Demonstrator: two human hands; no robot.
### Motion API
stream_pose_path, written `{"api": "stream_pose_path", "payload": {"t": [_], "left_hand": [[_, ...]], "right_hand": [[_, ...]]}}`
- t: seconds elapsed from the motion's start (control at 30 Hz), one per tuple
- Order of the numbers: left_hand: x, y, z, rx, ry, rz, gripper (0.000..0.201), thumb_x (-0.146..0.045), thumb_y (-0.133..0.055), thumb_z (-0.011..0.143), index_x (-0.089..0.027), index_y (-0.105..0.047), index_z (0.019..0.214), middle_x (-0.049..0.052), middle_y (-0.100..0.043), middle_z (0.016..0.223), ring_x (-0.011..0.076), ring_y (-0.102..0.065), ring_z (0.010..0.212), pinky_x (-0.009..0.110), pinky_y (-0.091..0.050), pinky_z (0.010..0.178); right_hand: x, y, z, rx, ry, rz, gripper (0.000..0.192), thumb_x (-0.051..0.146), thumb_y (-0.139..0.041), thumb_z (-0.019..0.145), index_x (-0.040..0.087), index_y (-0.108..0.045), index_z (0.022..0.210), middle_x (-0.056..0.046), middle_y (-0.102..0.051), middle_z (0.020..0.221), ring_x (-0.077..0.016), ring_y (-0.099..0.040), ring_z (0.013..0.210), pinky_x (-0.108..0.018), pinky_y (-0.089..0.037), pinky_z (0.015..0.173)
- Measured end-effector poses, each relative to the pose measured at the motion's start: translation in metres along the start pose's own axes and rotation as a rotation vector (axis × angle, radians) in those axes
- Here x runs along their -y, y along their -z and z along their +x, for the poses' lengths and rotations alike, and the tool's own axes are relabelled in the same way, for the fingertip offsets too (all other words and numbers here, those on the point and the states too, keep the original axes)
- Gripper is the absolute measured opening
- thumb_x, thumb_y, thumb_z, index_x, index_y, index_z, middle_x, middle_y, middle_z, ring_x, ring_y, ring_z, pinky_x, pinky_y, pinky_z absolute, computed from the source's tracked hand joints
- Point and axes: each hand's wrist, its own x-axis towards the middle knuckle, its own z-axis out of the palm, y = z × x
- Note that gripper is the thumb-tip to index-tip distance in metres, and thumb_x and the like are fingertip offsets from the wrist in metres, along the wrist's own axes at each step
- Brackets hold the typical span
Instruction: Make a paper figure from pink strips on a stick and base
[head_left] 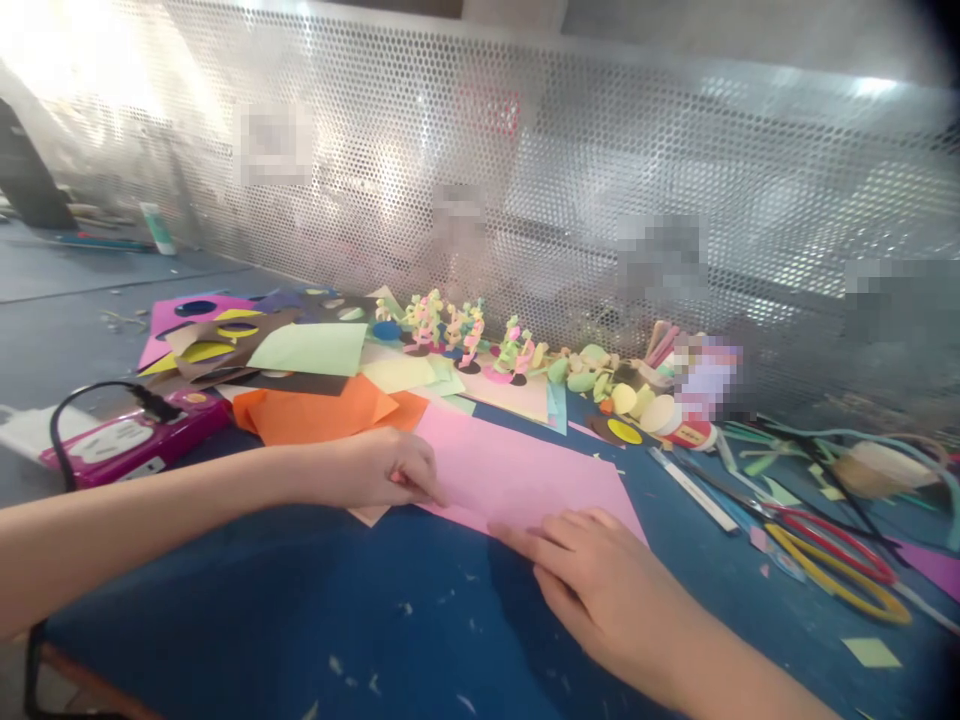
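Note:
A sheet of pink paper [525, 465] lies on the blue tabletop in front of me. At its near left corner is my left hand [390, 468], fingers curled in and fingertips on the paper's near edge. My right hand [592, 570] rests across the near right part of the sheet, with its index finger stretched along the near edge and the other fingers lying flat. Part of the paper is hidden under both hands. Orange paper [315, 412] lies just behind my left wrist.
Scissors [817, 545] with red and yellow handles and a white cutter [694, 490] lie at right. A magenta power strip [139, 440] is at left. Small paper figures [469, 335] stand behind the sheet, before a perforated metal screen [390, 140]. Coloured sheets [311, 347] are piled back left.

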Motion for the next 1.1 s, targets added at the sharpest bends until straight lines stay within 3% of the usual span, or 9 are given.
{"api": "stream_pose_path", "payload": {"t": [0.13, 0.23, 0.5, 0.67, 0.87, 1.1], "left_hand": [[0.000, -0.005, -0.008, 0.009, 0.070, -0.031, 0.026, -0.029, -0.045, 0.085, -0.022, -0.065, 0.100, 0.004, -0.054, 0.086, 0.0048, -0.051, 0.052, 0.013, -0.043, 0.048], [0.002, -0.009, -0.012, 0.024, 0.119, -0.082, 0.029, -0.033, -0.043, 0.086, -0.023, -0.063, 0.103, 0.004, -0.049, 0.090, 0.0027, -0.047, 0.048, 0.011, -0.042, 0.041], [0.002, -0.009, -0.017, -0.004, 0.032, 0.066, 0.027, -0.024, -0.042, 0.087, -0.023, -0.064, 0.103, 0.004, -0.049, 0.090, 0.0026, -0.046, 0.050, 0.014, -0.043, 0.052], [0.004, -0.007, -0.022, -0.039, 0.007, 0.101, 0.028, -0.025, -0.041, 0.087, -0.025, -0.064, 0.104, 0.005, -0.053, 0.092, 0.0065, -0.052, 0.061, 0.015, -0.044, 0.059], [0.008, 0.000, -0.026, -0.080, 0.098, -0.111, 0.021, -0.026, -0.052, 0.081, -0.020, -0.067, 0.095, 0.004, -0.063, 0.091, 0.0118, -0.058, 0.077, 0.015, -0.045, 0.068], [0.013, -0.004, -0.028, -0.162, 0.166, -0.067, 0.029, -0.028, -0.053, 0.078, -0.018, -0.061, 0.103, 0.004, -0.062, 0.084, 0.0119, -0.056, 0.071, 0.020, -0.045, 0.066]], "right_hand": [[0.003, -0.002, 0.000, 0.001, 0.007, -0.044, 0.048, 0.022, -0.037, 0.086, 0.036, -0.031, 0.132, -0.002, -0.056, 0.084, -0.0192, -0.049, 0.078, -0.035, -0.034, 0.072], [0.004, -0.004, 0.001, 0.015, 0.001, -0.080, 0.049, 0.023, -0.036, 0.087, 0.039, -0.029, 0.132, -0.002, -0.056, 0.083, -0.0197, -0.049, 0.078, -0.036, -0.033, 0.072], [0.007, -0.003, 0.009, 0.032, 0.027, -0.114, 0.047, 0.028, -0.033, 0.089, 0.039, -0.024, 0.134, -0.002, -0.055, 0.080, -0.0187, -0.049, 0.075, -0.037, -0.032, 0.073], [0.011, -0.001, 0.014, 0.014, 0.020, -0.111, 0.041, 0.029, -0.035, 0.088, 0.040, -0.035, 0.128, -0.002, -0.055, 0.079, -0.0192, -0.049, 0.076, -0.038, -0.033, 0.074], [0.016, 0.007, 0.023, -0.027, 0.062, 0.042, 0.035, 0.024, -0.044, 0.083, 0.031, -0.052, 0.116, -0.004, -0.055, 0.093, -0.0204, -0.048, 0.089, -0.036, -0.037, 0.077], [0.013, -0.003, 0.034, -0.109, 0.136, 0.227, 0.033, 0.017, -0.045, 0.082, 0.027, -0.054, 0.112, -0.002, -0.060, 0.101, -0.0164, -0.051, 0.092, -0.033, -0.039, 0.085]]}}
